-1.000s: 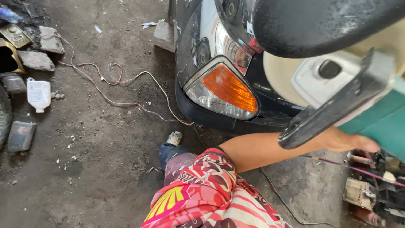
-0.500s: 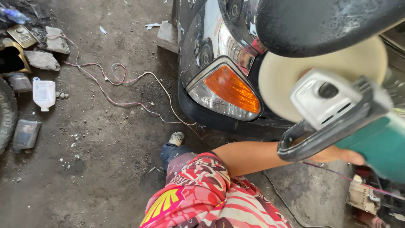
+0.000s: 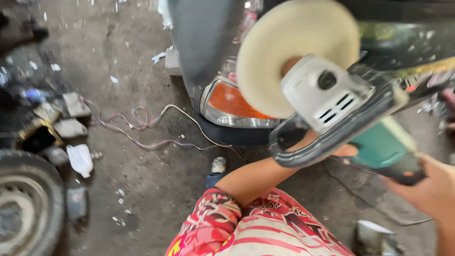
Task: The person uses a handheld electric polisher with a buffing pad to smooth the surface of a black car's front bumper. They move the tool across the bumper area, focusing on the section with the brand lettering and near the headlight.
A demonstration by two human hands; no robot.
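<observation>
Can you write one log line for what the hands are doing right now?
left hand: grips black loop handle | right hand: holds green polisher body | round cream buffing pad: raised near orange lamp

Dirt floor (wires, scrap)

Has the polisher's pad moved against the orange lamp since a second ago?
Yes. The pad has swung up and left: it now overlaps the top of the orange lamp, whereas before it sat off to the lamp's right.

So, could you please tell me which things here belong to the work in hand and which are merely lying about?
In hand:
polisher
buffing pad
left hand
right hand
car's bodywork

Lying about:
white bottle
loose wires
tyre
</observation>
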